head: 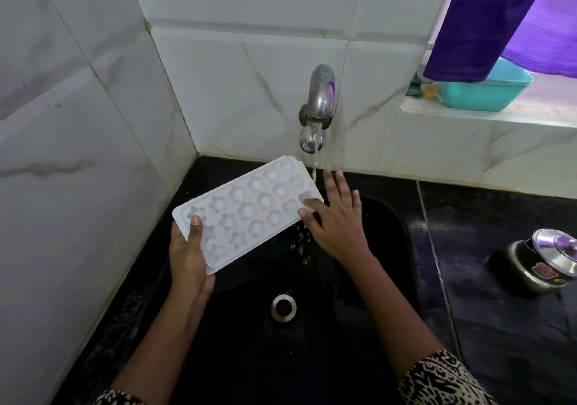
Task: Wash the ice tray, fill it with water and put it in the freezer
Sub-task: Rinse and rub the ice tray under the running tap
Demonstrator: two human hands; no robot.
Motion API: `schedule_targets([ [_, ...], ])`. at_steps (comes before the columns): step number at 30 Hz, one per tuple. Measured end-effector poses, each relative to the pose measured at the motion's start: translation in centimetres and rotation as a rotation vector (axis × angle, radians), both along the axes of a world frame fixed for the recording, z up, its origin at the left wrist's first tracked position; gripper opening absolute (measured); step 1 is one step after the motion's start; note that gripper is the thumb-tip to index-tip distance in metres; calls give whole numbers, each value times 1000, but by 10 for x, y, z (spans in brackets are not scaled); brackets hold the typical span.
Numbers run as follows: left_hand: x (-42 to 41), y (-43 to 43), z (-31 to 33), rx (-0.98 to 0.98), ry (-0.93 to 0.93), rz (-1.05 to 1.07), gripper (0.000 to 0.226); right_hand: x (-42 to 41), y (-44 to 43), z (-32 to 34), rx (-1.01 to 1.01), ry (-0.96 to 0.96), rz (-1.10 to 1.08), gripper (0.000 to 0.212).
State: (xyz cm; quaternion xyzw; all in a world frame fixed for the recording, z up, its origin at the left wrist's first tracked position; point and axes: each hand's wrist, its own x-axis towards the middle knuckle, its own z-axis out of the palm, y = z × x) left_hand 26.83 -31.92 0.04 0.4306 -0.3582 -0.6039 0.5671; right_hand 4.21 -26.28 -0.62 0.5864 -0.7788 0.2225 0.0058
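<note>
Head view: the washing step is in hand; filling and freezing are not yet begun.

Position of item: the ice tray (249, 208) is held in the air over the back-left corner of the sink (393, 279), cavities up, lying slantwise with its far end just below the tap (320, 98). The water stream (314, 167) is running and falls just beside the tray's far-right end, not into the cavities. Drops fall from the tray's right edge toward the sink floor, above the drain (283, 308).

Hands: the left hand (190, 254) grips the tray's near-left end, thumb on the top face, fingers underneath and hidden. The right hand (335, 220) holds nothing. It lies flat with fingers straight and spread, fingertips on the tray's far-right corner, beside the stream. Both forearms reach in from the sink's near edge.

Assessment: the next move likely calls for bringing the tray sideways under the stream, with the right hand rubbing across the cavities. The left grip must keep firm, as wet plastic will probably be slippery.

Also noted: a lidded steel pot (543, 261) on the counter beyond the sink's right edge.
</note>
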Motion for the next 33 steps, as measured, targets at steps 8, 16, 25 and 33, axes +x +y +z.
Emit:
schedule_targets([
  [8,-3,-4,4,13,-8,-9,28,-1,0,1,0,-42,10,63],
  [16,-6,-4,6,64,-24,3,27,3,4,3,-28,-39,13,65],
  [25,-3,-5,-1,362,-27,-28,75,-1,5,2,-35,-24,-11,59],
  [33,-1,-10,13,381,-16,-77,78,1,6,-3,-61,-56,-7,50],
])
